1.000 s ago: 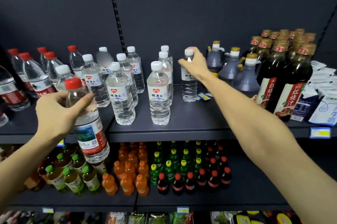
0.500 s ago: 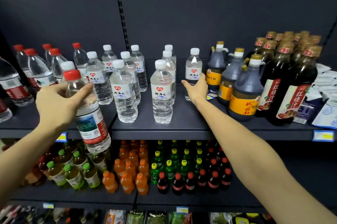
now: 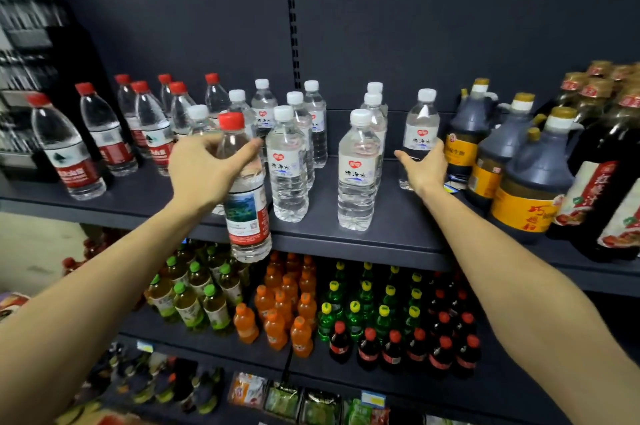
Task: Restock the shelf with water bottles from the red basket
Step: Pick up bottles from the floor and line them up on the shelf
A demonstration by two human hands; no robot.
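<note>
My left hand [image 3: 204, 168] grips a red-capped water bottle [image 3: 247, 217] around its upper body, holding it upright in front of the dark shelf's [image 3: 398, 217] front edge. My right hand [image 3: 424, 168] is wrapped around the lower part of a white-capped water bottle [image 3: 421, 127] that stands on the shelf, beside the dark jugs. Several white-capped bottles [image 3: 289, 165] stand in rows at the shelf's middle. Several red-capped bottles [image 3: 104, 134] stand at the left. The red basket is not in view.
Dark sauce jugs [image 3: 530, 182] and tall dark bottles [image 3: 609, 189] crowd the shelf's right side. The shelf below holds small green, orange and cola drinks [image 3: 284, 307]. Bare shelf shows between the white-capped rows and in front of my right hand.
My right hand slid from the white-capped bottle's cap down to its lower body. My left hand carried the red-capped bottle right, in front of the white-capped rows.
</note>
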